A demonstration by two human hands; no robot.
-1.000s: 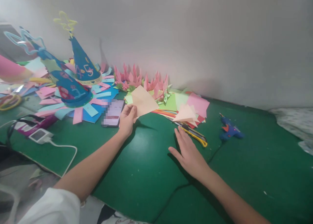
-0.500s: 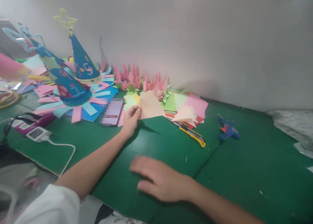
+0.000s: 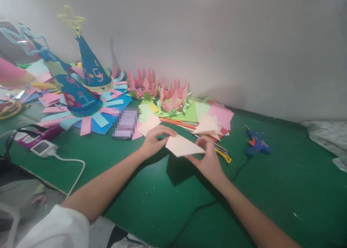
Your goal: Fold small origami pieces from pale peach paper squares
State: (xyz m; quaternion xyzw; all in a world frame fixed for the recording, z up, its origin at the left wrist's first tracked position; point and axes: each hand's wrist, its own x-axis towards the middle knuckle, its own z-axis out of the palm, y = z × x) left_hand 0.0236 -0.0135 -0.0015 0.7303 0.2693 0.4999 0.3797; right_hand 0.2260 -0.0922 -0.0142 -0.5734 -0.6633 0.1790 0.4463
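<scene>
A pale peach sheet of paper (image 3: pixel 182 147) hangs just above the green table (image 3: pixel 168 190). My left hand (image 3: pixel 155 141) pinches its left end and my right hand (image 3: pixel 207 157) pinches its right corner, so both hands are closed on it. Behind my hands lie a stack of coloured paper sheets (image 3: pixel 189 116), a folded peach triangle (image 3: pixel 207 126) and pink folded paper flowers (image 3: pixel 173 96). A yellow utility knife (image 3: pixel 223 154) lies just right of my right hand.
A phone (image 3: pixel 125 123) lies left of my hands. Blue paper cone hats (image 3: pixel 90 69) stand on scattered paper strips at the back left. A blue glue gun (image 3: pixel 256 144) lies to the right, its cord running toward me. A charger block (image 3: pixel 43 148) and cables sit at the table's left edge.
My left hand brought the peach sheet down from the paper pile toward the table. My right hand swept across the table, then came up and took the sheet's right corner.
</scene>
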